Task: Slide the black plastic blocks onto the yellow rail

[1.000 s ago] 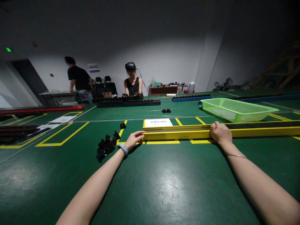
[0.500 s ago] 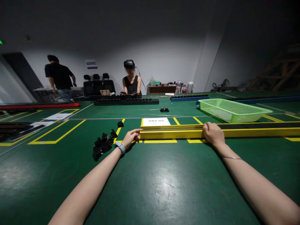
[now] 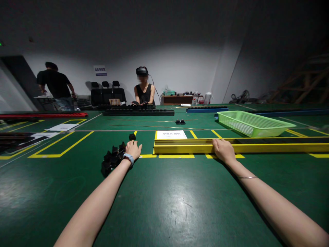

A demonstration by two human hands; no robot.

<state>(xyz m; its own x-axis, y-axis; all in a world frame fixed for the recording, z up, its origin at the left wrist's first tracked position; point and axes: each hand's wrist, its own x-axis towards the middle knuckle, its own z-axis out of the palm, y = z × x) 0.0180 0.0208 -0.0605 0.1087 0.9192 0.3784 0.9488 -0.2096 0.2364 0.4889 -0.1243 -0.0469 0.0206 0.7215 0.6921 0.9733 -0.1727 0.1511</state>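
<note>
A long yellow rail (image 3: 185, 149) lies across the table, its left end beside a printed paper label (image 3: 171, 134). Fingers wrapped over the rail's near side, my right hand (image 3: 224, 150) is closed on it. To the left of the rail's end, my left hand (image 3: 133, 149) is open, palm down, with the thumb apart from the fingers. It borders a heap of black plastic blocks (image 3: 113, 158), partly covering the heap's right side. Just beyond its fingertips sits a single black block (image 3: 132, 137); whether they touch cannot be seen.
A light green basket (image 3: 253, 124) stands behind the rail on the right. Two small black pieces (image 3: 180, 121) and thin rods lie farther back. Across the table, a person in a headset (image 3: 144, 89) works at a black rail (image 3: 138, 112). Another person (image 3: 55, 84) stands back left.
My left hand has left the rail's end and moved left to the black blocks. My right hand has shifted slightly left along the rail. The standing person has moved left.
</note>
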